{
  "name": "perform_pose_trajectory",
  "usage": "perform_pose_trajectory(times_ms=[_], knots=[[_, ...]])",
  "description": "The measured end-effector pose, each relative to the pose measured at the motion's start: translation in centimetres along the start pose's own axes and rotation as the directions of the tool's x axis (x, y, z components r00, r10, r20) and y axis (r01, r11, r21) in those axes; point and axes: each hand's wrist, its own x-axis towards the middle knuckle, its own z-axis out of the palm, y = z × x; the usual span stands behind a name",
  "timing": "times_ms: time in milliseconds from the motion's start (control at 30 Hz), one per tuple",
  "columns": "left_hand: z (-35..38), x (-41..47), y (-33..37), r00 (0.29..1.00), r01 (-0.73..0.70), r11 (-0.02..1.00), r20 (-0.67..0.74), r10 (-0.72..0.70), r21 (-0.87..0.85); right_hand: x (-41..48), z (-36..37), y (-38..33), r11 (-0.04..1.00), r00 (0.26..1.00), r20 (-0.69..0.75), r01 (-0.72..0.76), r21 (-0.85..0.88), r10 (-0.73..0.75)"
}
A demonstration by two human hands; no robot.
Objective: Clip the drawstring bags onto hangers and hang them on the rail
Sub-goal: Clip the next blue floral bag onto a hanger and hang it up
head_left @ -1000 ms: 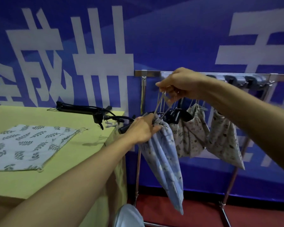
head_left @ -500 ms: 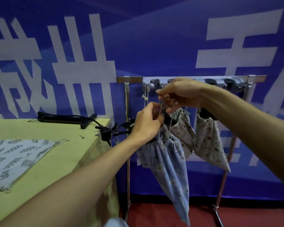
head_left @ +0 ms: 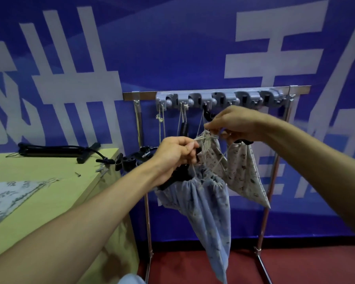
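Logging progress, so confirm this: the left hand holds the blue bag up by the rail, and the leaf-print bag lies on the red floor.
One point is wrong: the head view shows the leaf-print bag lying on the yellow-green table, not the red floor. The rest stands: the left hand holds the blue bag up by the rail.

Dim, blue-tinted indoor light, perhaps from overhead. Faint sheen on the chrome metal rail [head_left: 146, 95]; soft shadow on the yellow-green table [head_left: 49, 212]. Edges bend; the blue printed backdrop [head_left: 193, 48] smears rightward.
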Motion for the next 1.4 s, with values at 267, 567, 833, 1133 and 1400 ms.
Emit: perform_pose_trajectory(times_ms=[267,567,833,1133,1400], knots=[[1.5,1.4,1.1,1.0,-0.011,0.996,0.009,0.01,0.086,-0.6,1.9,3.2,0.918,0.978,0.177,0.03,0.395,-0.108],[0.6,1.9,1.9,0.998,0.008,0.956,-0.058,0.009,0.293,-0.4,1.8,4.0,0.95,0.968,0.205,0.077,0.302,-0.143],[-0.1,1.9,3.2,0.997,0.064,0.964,0.023,-0.072,0.26,-0.2,1.6,4.8,0.875,0.964,0.2,0.06,0.48,-0.176],[1.5,3.3,4.4,0.951,0.058,0.935,0.265,-0.158,0.351,-1.6,-2.9,6.7,0.934,0.863,0.449,0.067,0.351,-0.231],[5.7,5.0,3.4,0.937,0.197,0.978,0.307,-0.166,-0.072,-2.5,-6.4,7.5,0.954,0.963,0.088,0.234,0.188,-0.254]])
